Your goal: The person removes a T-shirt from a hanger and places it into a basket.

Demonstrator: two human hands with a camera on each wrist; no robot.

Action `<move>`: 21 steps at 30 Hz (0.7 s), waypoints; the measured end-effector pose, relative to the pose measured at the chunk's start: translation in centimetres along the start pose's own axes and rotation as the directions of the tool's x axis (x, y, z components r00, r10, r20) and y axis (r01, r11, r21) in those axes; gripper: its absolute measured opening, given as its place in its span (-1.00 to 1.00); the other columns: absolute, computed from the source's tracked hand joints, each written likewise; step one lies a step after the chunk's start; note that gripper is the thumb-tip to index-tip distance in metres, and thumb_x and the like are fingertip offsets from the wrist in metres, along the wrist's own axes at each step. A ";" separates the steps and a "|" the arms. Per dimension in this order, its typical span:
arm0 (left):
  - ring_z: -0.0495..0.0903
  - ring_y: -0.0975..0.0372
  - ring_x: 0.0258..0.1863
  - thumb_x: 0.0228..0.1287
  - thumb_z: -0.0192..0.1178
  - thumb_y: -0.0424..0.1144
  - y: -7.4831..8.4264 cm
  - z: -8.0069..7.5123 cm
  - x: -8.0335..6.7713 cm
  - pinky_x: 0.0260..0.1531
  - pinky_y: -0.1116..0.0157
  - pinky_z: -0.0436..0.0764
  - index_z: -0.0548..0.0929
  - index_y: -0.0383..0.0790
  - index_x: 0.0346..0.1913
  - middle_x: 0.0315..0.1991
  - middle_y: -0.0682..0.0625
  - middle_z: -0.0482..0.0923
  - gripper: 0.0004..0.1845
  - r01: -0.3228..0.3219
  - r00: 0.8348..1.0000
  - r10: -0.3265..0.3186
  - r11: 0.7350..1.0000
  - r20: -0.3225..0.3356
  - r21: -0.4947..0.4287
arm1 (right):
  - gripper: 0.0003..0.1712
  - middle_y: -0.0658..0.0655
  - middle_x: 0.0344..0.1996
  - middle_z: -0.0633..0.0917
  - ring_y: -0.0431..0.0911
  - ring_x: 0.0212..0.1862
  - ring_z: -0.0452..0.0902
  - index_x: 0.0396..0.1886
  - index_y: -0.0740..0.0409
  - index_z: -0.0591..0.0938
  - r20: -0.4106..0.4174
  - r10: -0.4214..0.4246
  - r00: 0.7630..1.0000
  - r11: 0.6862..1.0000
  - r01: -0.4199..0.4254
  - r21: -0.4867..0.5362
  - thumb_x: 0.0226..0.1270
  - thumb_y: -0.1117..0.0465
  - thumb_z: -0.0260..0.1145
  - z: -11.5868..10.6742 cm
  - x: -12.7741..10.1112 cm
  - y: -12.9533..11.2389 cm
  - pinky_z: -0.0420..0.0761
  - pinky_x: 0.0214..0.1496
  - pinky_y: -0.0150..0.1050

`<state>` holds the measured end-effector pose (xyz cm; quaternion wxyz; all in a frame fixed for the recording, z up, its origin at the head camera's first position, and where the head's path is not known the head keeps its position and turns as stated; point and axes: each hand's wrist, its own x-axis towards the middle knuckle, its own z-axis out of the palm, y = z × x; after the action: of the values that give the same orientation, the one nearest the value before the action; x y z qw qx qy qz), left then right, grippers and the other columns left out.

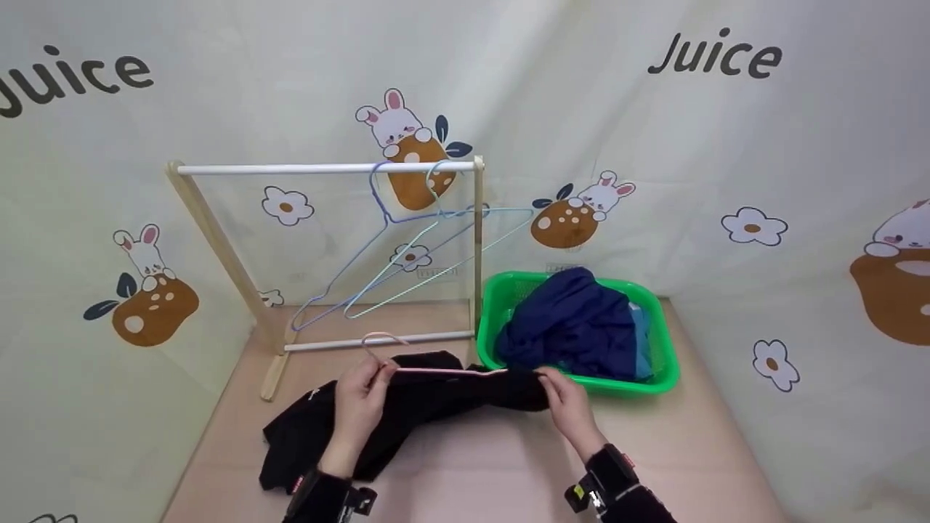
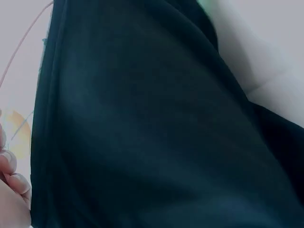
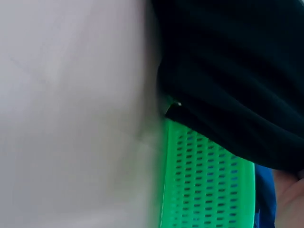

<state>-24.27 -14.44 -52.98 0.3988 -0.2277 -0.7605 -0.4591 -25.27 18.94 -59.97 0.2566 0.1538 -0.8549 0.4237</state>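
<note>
Gripping the black fabric garment and thin pink wire hanger with both hands, left hand and right hand, near the tabletop's middle, I judge the hanger could slip out of the bunched cloth.

Two bare hands are seen, the left hand and the right hand, with no gloves or rings. Black sleeves are worn on both forearms. A black strapped device is fastened at each wrist; a small yellow mark and a red edge are shown on the right one, and a red mark on the left. Short, unpainted nails are visible on the left fingers.
</note>
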 end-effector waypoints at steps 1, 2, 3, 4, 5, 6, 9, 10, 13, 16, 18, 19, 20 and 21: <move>0.49 0.20 -0.51 0.04 0.33 -0.63 0.0 -0.1 0.0 -0.38 0.38 0.42 0.67 -0.24 -0.38 -0.47 0.02 0.59 -0.77 -0.001 1.000 0.001 1.000 -0.007 0.001 | -0.86 0.13 -0.22 0.75 0.06 -0.13 0.69 -0.18 0.20 0.69 -0.007 0.019 1.000 1.000 -0.019 -0.007 0.41 0.41 0.22 0.0 0.0 0.1 0.62 -0.07 -0.05; 0.48 0.20 -0.52 0.03 0.33 -0.65 0.0 -0.2 0.1 -0.39 0.39 0.41 0.67 -0.25 -0.39 -0.49 0.01 0.58 -0.76 -0.002 1.000 0.002 1.000 -0.007 -0.003 | -0.86 0.13 -0.23 0.75 0.07 -0.13 0.69 -0.19 0.20 0.69 -0.010 0.034 0.999 0.999 -0.034 -0.009 0.42 0.41 0.21 -0.1 -0.1 0.1 0.62 -0.07 -0.04; 0.47 0.20 -0.53 0.01 0.33 -0.67 0.0 -0.2 0.1 -0.39 0.40 0.40 0.67 -0.26 -0.39 -0.49 0.00 0.58 -0.75 -0.005 1.000 0.005 1.000 -0.008 -0.001 | -0.86 0.14 -0.23 0.75 0.08 -0.13 0.69 -0.19 0.20 0.69 -0.010 0.049 0.999 0.999 -0.049 -0.011 0.42 0.40 0.21 -0.1 -0.1 0.0 0.62 -0.07 -0.03; 0.47 0.19 -0.53 -0.02 0.33 -0.69 0.1 -0.3 0.2 -0.40 0.41 0.40 0.66 -0.26 -0.40 -0.50 -0.01 0.58 -0.74 -0.011 1.000 0.011 1.000 -0.011 0.006 | -0.86 0.15 -0.22 0.75 0.09 -0.12 0.69 -0.18 0.20 0.68 -0.012 0.063 0.998 0.998 -0.063 -0.013 0.43 0.39 0.20 -0.1 0.0 0.0 0.62 -0.06 -0.01; 0.47 0.18 -0.54 -0.03 0.33 -0.70 0.2 -0.4 0.3 -0.40 0.41 0.39 0.66 -0.28 -0.41 -0.51 -0.02 0.57 -0.74 -0.014 1.000 0.014 1.000 -0.015 0.014 | -0.86 0.15 -0.22 0.75 0.10 -0.12 0.68 -0.18 0.20 0.68 -0.013 0.079 0.997 0.997 -0.080 -0.012 0.44 0.38 0.20 -0.1 0.0 0.0 0.62 -0.07 0.00; 0.46 0.17 -0.54 -0.05 0.32 -0.72 0.3 -0.5 0.4 -0.40 0.41 0.39 0.66 -0.29 -0.42 -0.52 -0.03 0.56 -0.74 -0.015 1.000 0.015 1.000 -0.019 0.020 | -0.86 0.16 -0.21 0.75 0.11 -0.11 0.68 -0.18 0.21 0.68 -0.014 0.095 0.995 0.995 -0.095 -0.012 0.45 0.37 0.19 0.0 0.0 0.0 0.61 -0.06 0.01; 0.48 0.13 -0.54 -0.06 0.29 -0.76 0.7 -0.7 0.6 -0.39 0.40 0.41 0.63 -0.37 -0.44 -0.52 -0.10 0.57 -0.75 0.003 1.000 -0.003 1.000 -0.028 0.026 | -0.85 0.18 -0.21 0.76 0.14 -0.11 0.68 -0.17 0.23 0.68 -0.016 0.132 0.991 0.991 -0.132 -0.020 0.46 0.36 0.18 0.0 -0.1 -0.1 0.61 -0.06 0.04; 0.47 0.15 -0.54 -0.05 0.28 -0.76 0.7 -0.8 0.6 -0.40 0.41 0.41 0.62 -0.38 -0.44 -0.53 -0.12 0.55 -0.76 0.024 0.999 -0.023 0.999 -0.037 0.027 | -0.85 0.19 -0.22 0.76 0.15 -0.11 0.68 -0.17 0.23 0.68 -0.013 0.142 0.990 0.989 -0.142 -0.026 0.46 0.36 0.18 0.0 -0.1 -0.1 0.61 -0.06 0.05; 0.44 0.25 -0.53 0.04 0.24 -0.75 0.7 -0.8 0.5 -0.42 0.45 0.39 0.60 -0.41 -0.44 -0.54 -0.13 0.51 -0.79 0.128 0.989 -0.128 0.992 -0.068 -0.006 | -0.85 0.19 -0.21 0.75 0.17 -0.10 0.68 -0.16 0.24 0.68 0.004 0.164 0.986 0.986 -0.163 -0.040 0.46 0.36 0.18 0.0 -0.3 -0.1 0.60 -0.05 0.06; 0.43 0.31 -0.50 0.12 0.24 -0.70 0.4 -0.4 0.3 -0.41 0.49 0.39 0.61 -0.38 -0.44 -0.53 -0.10 0.51 -0.81 0.183 0.980 -0.185 0.982 -0.076 -0.040 | -0.85 0.18 -0.20 0.75 0.14 -0.09 0.67 -0.15 0.23 0.68 0.037 0.144 0.989 0.989 -0.142 -0.050 0.47 0.34 0.18 0.0 -0.3 -0.1 0.60 -0.03 0.03; 0.47 0.28 -0.48 0.14 0.27 -0.65 0.3 0.0 0.2 -0.37 0.47 0.42 0.63 -0.34 -0.42 -0.49 -0.07 0.55 -0.83 0.160 0.985 -0.162 0.986 -0.056 -0.043 | -0.85 0.14 -0.21 0.75 0.10 -0.10 0.68 -0.15 0.21 0.68 0.066 0.122 0.990 0.992 -0.121 -0.024 0.48 0.32 0.18 0.0 -0.2 -0.2 0.60 -0.03 0.00; 0.49 0.25 -0.47 0.14 0.28 -0.63 0.2 0.2 0.1 -0.35 0.46 0.43 0.64 -0.33 -0.42 -0.48 -0.05 0.57 -0.84 0.137 0.989 -0.139 0.990 -0.045 -0.039 | -0.85 0.14 -0.20 0.75 0.09 -0.10 0.68 -0.12 0.22 0.68 0.082 0.107 0.991 0.994 -0.108 0.008 0.48 0.32 0.18 0.0 -0.1 -0.3 0.61 -0.03 -0.01; 0.52 0.22 -0.45 0.14 0.29 -0.61 0.2 0.4 0.1 -0.32 0.43 0.44 0.64 -0.31 -0.41 -0.46 -0.04 0.59 -0.85 0.111 0.993 -0.112 0.993 -0.031 -0.031 | -0.85 0.14 -0.17 0.74 0.08 -0.09 0.68 -0.09 0.22 0.66 0.096 0.093 0.991 0.995 -0.097 0.037 0.48 0.32 0.20 0.0 0.1 -0.4 0.61 -0.02 -0.02; 0.54 0.19 -0.44 0.15 0.31 -0.59 0.2 0.6 0.1 -0.30 0.41 0.44 0.65 -0.29 -0.40 -0.44 -0.02 0.60 -0.86 0.087 0.996 -0.088 0.996 -0.019 -0.020 | -0.83 0.14 -0.14 0.74 0.06 -0.07 0.68 -0.03 0.23 0.64 0.106 0.081 0.991 0.994 -0.088 0.068 0.46 0.32 0.22 0.0 0.2 -0.5 0.61 0.00 -0.03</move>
<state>-24.41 -13.78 -52.97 0.3838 -0.1934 -0.7612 -0.4857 -25.20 18.64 -59.49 0.1883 0.1483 -0.8569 0.4563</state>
